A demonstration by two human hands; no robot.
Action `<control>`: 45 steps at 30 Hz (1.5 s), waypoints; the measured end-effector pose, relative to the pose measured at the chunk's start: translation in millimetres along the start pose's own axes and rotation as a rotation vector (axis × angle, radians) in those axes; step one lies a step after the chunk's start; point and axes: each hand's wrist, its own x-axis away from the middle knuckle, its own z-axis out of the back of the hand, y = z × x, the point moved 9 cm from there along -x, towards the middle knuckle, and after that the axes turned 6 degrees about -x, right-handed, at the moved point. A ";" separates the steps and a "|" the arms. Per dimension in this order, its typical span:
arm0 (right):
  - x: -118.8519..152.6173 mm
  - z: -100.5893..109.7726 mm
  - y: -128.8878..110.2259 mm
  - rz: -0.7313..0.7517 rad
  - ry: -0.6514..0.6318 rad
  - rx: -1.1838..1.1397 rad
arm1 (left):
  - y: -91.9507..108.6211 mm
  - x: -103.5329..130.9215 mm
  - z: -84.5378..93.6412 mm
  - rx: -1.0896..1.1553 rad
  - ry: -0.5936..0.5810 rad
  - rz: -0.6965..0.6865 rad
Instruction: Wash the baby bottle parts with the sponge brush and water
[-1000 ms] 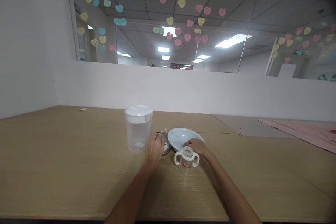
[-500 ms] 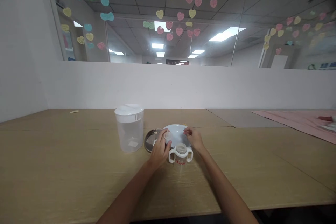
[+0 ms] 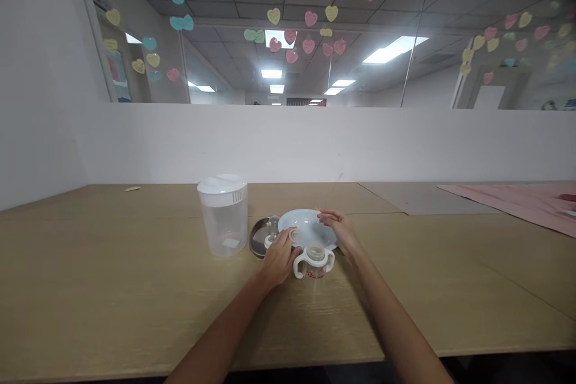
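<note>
My left hand (image 3: pixel 279 257) is closed on a small translucent round piece (image 3: pixel 294 235) over the front left of a white plate (image 3: pixel 299 218). Over the plate's right side, my right hand (image 3: pixel 336 228) pinches something thin with a yellow bit, too small to name. Just in front of the plate stands a clear bottle (image 3: pixel 315 270) with two white handles and an open top. Left of the plate is a round metal tray (image 3: pixel 258 240), holding a clear dome-shaped piece (image 3: pixel 273 225) with a white ring, partly behind my left hand.
A tall translucent container (image 3: pixel 224 222) with a white lid stands left of the metal tray. A pink cloth (image 3: pixel 508 201) lies at the far right. A small flat yellowish piece (image 3: pixel 132 188) rests near the back left, before the white wall.
My left hand has lowered slightly, with the round piece turned more toward the camera. My right hand has moved a little right. The view has shifted slightly.
</note>
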 end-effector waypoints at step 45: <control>22.3 -52.0 -9.2 0.115 -0.356 0.176 | 17.7 0.6 -5.0 -0.265 -0.024 -0.150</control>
